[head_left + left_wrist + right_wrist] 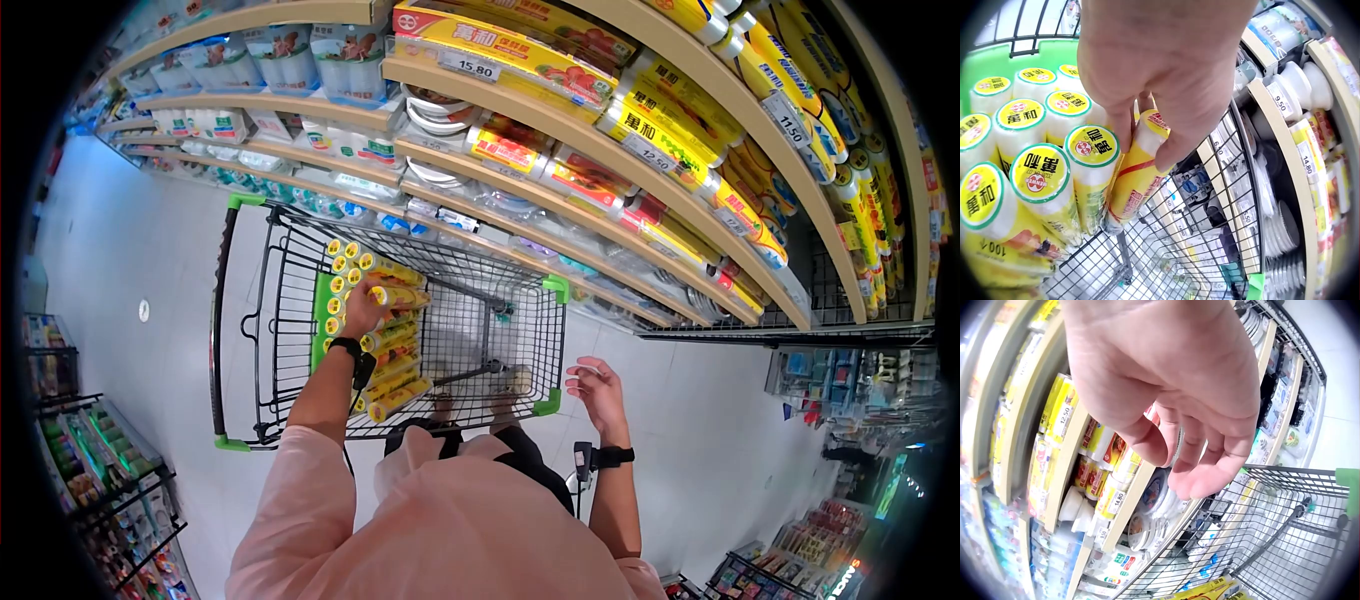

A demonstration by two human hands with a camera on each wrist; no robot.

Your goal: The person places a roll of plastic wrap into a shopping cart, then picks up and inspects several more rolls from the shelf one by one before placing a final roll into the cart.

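My left hand (362, 308) is inside the shopping cart (548, 404), over a stack of rolls. Between its thumb and fingers it grips one yellow wrapped roll (1135, 169); in the left wrist view this roll leans against the others. Several matching yellow rolls (1038, 178) lie packed together, their round labelled ends facing the cart's green panel (1007, 62). Outside the cart, beyond its right end, my right hand (597, 392) hangs in the air with loosely bent fingers and nothing in them.
Long shelves (560, 115) curve along the cart's far side, stocked with yellow boxes and rolls. Stacked white tableware (440, 115) and packs of cups (345, 60) stand further left. Display racks (105, 470) rise at the lower left, and more hanging goods (855, 375) at the right.
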